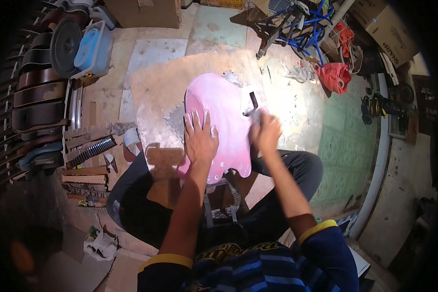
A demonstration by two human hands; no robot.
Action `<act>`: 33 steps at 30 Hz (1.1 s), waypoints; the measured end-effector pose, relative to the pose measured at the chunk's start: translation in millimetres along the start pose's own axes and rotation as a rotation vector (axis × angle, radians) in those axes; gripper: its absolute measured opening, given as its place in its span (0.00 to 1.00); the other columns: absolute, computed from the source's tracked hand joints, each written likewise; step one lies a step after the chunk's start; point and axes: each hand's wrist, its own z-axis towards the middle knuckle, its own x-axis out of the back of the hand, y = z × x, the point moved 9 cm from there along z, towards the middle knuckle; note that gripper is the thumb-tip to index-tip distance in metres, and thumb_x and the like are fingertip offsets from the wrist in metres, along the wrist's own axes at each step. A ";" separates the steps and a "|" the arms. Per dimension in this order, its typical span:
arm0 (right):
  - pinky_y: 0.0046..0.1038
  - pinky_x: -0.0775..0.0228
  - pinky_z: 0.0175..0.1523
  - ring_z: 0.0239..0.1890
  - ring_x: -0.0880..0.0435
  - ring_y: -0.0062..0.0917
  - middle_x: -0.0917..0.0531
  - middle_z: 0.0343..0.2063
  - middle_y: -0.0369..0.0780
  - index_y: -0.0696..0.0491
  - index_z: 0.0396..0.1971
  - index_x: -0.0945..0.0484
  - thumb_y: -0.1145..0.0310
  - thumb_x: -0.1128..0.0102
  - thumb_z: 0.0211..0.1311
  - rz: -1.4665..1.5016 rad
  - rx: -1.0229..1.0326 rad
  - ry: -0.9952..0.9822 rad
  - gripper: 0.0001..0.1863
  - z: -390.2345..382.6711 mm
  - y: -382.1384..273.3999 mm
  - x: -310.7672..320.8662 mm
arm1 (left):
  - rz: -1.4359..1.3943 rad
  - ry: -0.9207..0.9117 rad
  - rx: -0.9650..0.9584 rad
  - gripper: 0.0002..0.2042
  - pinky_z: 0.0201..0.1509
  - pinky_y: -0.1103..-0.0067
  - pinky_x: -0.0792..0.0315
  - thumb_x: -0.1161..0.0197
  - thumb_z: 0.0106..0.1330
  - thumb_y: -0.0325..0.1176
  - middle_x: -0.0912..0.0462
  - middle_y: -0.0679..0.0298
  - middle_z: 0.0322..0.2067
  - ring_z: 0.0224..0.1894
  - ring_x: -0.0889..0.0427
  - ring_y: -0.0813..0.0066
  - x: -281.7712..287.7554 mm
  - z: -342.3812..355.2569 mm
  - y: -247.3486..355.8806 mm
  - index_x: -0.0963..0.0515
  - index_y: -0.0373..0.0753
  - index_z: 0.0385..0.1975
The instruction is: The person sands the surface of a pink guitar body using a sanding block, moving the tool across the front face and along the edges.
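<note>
A pink guitar-shaped body (219, 112) lies in front of me between my bent legs, with small holes along its near end. My left hand (199, 141) rests flat on its left part, fingers stretched and a little apart. At the body's right edge, my right hand (266, 134) is curled, its fingers closed and blurred by motion. Something greyish shows at those fingers, too smeared to name. Just beyond them, a dark bent shape (253, 101) stands out against a pale patch at the edge.
Under the body lies a brown board (155, 78) with grey dust patches. Several guitar bodies (39, 92) line the left side, near a clear plastic tub (102, 51). Saws and other tools (85, 180) lie by my left knee. A blue metal frame (319, 34) and red bag (333, 78) are far right.
</note>
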 end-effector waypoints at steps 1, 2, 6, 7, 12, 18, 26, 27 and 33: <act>0.52 0.35 0.58 0.53 0.26 0.52 0.22 0.49 0.55 0.45 0.62 0.22 0.64 0.37 0.60 -0.007 0.183 0.008 0.27 -34.7 -35.2 2.2 | 0.002 0.017 0.000 0.29 0.77 0.56 0.43 0.44 0.74 0.46 0.42 0.51 0.77 0.78 0.46 0.43 1.7 2.3 -1.4 0.34 0.51 0.75; 0.51 0.36 0.59 0.53 0.26 0.51 0.22 0.49 0.54 0.45 0.61 0.20 0.64 0.36 0.59 0.001 0.303 -0.050 0.27 -69.4 -59.3 -3.6 | 0.005 0.029 -0.002 0.29 0.77 0.56 0.42 0.44 0.74 0.46 0.41 0.51 0.76 0.78 0.46 0.43 2.8 1.0 -1.9 0.34 0.51 0.75; 0.53 0.34 0.56 0.53 0.25 0.51 0.22 0.48 0.53 0.45 0.60 0.19 0.64 0.35 0.60 0.045 0.334 -0.054 0.25 -26.0 -28.7 0.4 | -0.004 0.032 0.000 0.29 0.77 0.56 0.42 0.44 0.74 0.46 0.42 0.51 0.77 0.78 0.46 0.44 -1.5 -2.2 -3.1 0.33 0.52 0.75; 0.53 0.34 0.55 0.52 0.24 0.51 0.21 0.48 0.53 0.45 0.61 0.21 0.64 0.37 0.61 0.044 0.163 -0.044 0.25 3.9 -6.4 3.1 | -0.003 0.010 0.003 0.29 0.77 0.56 0.42 0.44 0.74 0.46 0.42 0.51 0.77 0.78 0.46 0.44 -3.7 -6.2 -2.5 0.34 0.52 0.75; 0.52 0.36 0.60 0.55 0.25 0.51 0.23 0.51 0.54 0.43 0.63 0.22 0.59 0.32 0.60 -0.112 0.223 0.018 0.29 -59.8 -42.6 -6.1 | 0.001 0.015 0.000 0.29 0.78 0.56 0.43 0.44 0.74 0.46 0.42 0.52 0.77 0.78 0.47 0.45 0.7 -0.4 -2.8 0.34 0.52 0.75; 0.53 0.34 0.54 0.51 0.25 0.51 0.22 0.49 0.53 0.50 0.58 0.21 0.68 0.40 0.61 0.093 0.136 -0.049 0.23 -15.3 5.2 5.4 | 0.018 0.017 0.000 0.29 0.78 0.56 0.43 0.44 0.74 0.47 0.43 0.52 0.77 0.79 0.48 0.45 3.0 -1.5 -2.7 0.33 0.53 0.75; 0.59 0.35 0.59 0.57 0.25 0.54 0.22 0.51 0.56 0.47 0.63 0.22 0.64 0.33 0.60 0.084 0.417 -0.139 0.28 -101.8 -38.4 0.3 | -0.014 0.009 -0.004 0.29 0.78 0.56 0.42 0.45 0.74 0.46 0.44 0.52 0.78 0.79 0.47 0.44 1.3 -2.3 -0.7 0.33 0.52 0.75; 0.56 0.34 0.58 0.55 0.25 0.53 0.22 0.51 0.54 0.48 0.62 0.22 0.65 0.33 0.60 0.058 0.309 -0.092 0.28 -69.4 -18.2 2.7 | -0.003 0.029 -0.010 0.29 0.78 0.57 0.42 0.44 0.74 0.45 0.43 0.51 0.77 0.78 0.47 0.43 5.5 0.3 -2.7 0.33 0.51 0.75; 0.56 0.36 0.58 0.54 0.25 0.52 0.23 0.54 0.56 0.50 0.62 0.22 0.64 0.36 0.64 -0.016 0.079 0.046 0.26 -50.0 3.1 6.1 | -0.008 -0.024 0.016 0.29 0.78 0.57 0.42 0.45 0.74 0.45 0.43 0.51 0.77 0.78 0.47 0.44 0.1 -1.7 -2.3 0.34 0.52 0.75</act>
